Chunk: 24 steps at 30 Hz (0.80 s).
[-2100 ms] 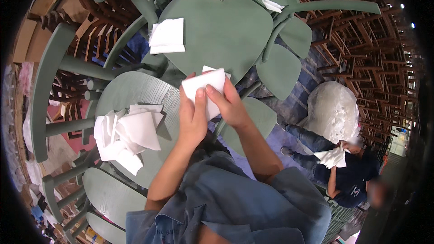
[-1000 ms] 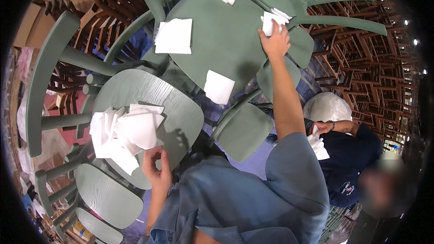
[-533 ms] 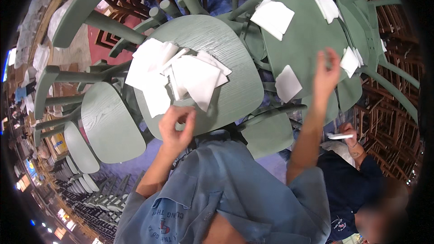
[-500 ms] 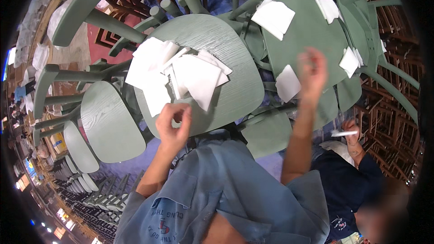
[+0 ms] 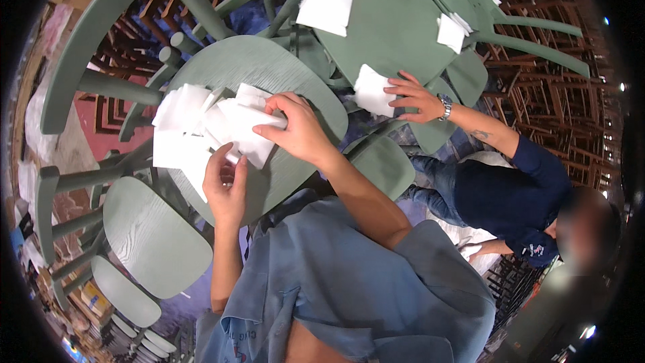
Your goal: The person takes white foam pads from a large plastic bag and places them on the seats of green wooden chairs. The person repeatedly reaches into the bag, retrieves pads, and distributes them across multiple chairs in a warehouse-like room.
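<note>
A loose pile of white sheets, seemingly packing foam (image 5: 178, 148), covers much of a green wooden chair seat (image 5: 235, 57). Over the pile's right side, my right hand (image 5: 302, 131) pinches a white foam sheet (image 5: 245, 124) by its edge between thumb and fingers. My left hand (image 5: 225, 188) is at the near edge of the pile, its curled thumb and fingertips closed about the end of a small white piece (image 5: 233, 156). How firmly the left fingers grip is hard to see.
Another green seat (image 5: 383, 23) bears separate white stacks, one (image 5: 326, 10) at its left corner. A co-worker's hand (image 5: 420, 101) with a wristwatch touches the stack (image 5: 374, 91) nearest me. More green chairs (image 5: 154, 235) stand left; brown chair frames (image 5: 537, 87) crowd the right.
My right hand has come back from the right seat to the pile and taken a foam sheet. My left hand has closed on a piece. The co-worker has reached in, and the view has shifted.
</note>
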Tool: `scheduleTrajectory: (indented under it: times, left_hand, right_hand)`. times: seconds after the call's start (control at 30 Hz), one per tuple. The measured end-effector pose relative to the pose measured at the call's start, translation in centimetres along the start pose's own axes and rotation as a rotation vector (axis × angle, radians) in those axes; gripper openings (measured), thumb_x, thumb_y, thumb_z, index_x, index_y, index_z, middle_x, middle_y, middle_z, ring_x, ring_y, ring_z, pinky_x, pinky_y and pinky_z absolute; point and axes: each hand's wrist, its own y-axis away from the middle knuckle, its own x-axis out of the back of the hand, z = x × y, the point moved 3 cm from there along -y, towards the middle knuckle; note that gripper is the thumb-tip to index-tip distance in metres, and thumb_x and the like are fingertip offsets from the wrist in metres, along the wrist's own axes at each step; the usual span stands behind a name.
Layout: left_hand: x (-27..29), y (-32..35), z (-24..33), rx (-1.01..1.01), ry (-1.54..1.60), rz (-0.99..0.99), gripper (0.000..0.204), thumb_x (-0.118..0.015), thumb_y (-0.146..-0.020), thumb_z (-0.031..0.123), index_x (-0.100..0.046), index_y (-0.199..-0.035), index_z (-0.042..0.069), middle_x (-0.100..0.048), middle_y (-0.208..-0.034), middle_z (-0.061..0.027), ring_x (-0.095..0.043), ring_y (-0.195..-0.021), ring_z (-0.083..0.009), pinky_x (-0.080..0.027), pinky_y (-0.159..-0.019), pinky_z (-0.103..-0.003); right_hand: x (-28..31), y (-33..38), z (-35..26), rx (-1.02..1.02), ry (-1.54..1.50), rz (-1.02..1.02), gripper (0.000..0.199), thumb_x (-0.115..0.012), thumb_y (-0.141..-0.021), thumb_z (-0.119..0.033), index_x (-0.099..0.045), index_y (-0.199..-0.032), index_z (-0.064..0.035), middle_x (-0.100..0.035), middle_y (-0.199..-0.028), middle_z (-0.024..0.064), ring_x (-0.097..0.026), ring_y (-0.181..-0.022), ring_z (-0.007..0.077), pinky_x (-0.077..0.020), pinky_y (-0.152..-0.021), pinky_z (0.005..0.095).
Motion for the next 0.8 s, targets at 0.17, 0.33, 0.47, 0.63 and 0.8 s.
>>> scheduleTrajectory:
  times: [0.17,0.33,0.47,0.63,0.8]
  left_hand:
    - [0.8,1.2,1.5,-0.107,0.020,0.066,0.034,-0.080,-0.092,0.008,-0.069,-0.123,0.000,-0.053,-0.080,0.0006,-0.046,-0.064,-0.0063,-0.038,-0.059,-0.023]
    - [0.2,-0.7,7.1,-0.461,0.087,0.089,0.018,-0.073,-0.094,0.002,-0.069,-0.111,-0.002,-0.058,-0.082,-0.0047,-0.052,-0.068,-0.0112,-0.042,-0.063,-0.025]
    - [-5.6,-7.1,12.8,-0.556,0.109,-0.121,0.021,-0.074,-0.093,0.006,-0.070,-0.113,0.000,-0.066,-0.089,-0.0101,-0.061,-0.073,-0.0180,-0.049,-0.068,-0.030]
    - [-20.3,-9.7,15.6,-0.869,-0.400,-0.617,0.044,-0.071,-0.097,0.036,-0.069,-0.132,0.009,-0.067,-0.131,-0.0204,-0.067,-0.117,-0.0366,-0.056,-0.097,-0.045]
    - [-26.3,-8.0,11.4,-0.942,-0.613,-0.787,0.051,-0.071,-0.097,0.036,-0.062,-0.141,0.010,-0.056,-0.150,-0.0204,-0.059,-0.133,-0.0383,-0.055,-0.106,-0.046]
  right_hand:
    - [1.9,2.5,0.8,-0.082,-0.356,0.146,0.026,-0.084,-0.089,-0.017,-0.065,-0.102,-0.0040,-0.066,-0.102,0.0037,-0.060,-0.094,0.0142,-0.0494,-0.085,0.0292]
    - [3.2,5.3,1.4,-0.303,-0.707,0.259,0.022,-0.078,-0.097,-0.013,-0.059,-0.105,-0.0042,-0.062,-0.096,-0.0020,-0.055,-0.086,0.0043,-0.0463,-0.075,0.0230]
    - [4.3,9.3,2.2,-0.421,-0.734,0.342,0.021,-0.075,-0.099,-0.016,-0.059,-0.107,-0.0057,-0.062,-0.095,-0.0034,-0.055,-0.088,0.0038,-0.0452,-0.077,0.0223]
    - [4.7,15.6,3.7,-0.555,-0.694,0.330,0.019,-0.073,-0.101,-0.018,-0.060,-0.108,-0.0062,-0.063,-0.096,-0.0022,-0.057,-0.089,0.0053,-0.0455,-0.079,0.0235]
    - [4.3,19.0,5.0,-0.635,-0.672,0.351,0.023,-0.077,-0.099,-0.019,-0.060,-0.109,-0.0057,-0.063,-0.093,-0.0021,-0.057,-0.086,0.0057,-0.0467,-0.075,0.0236]
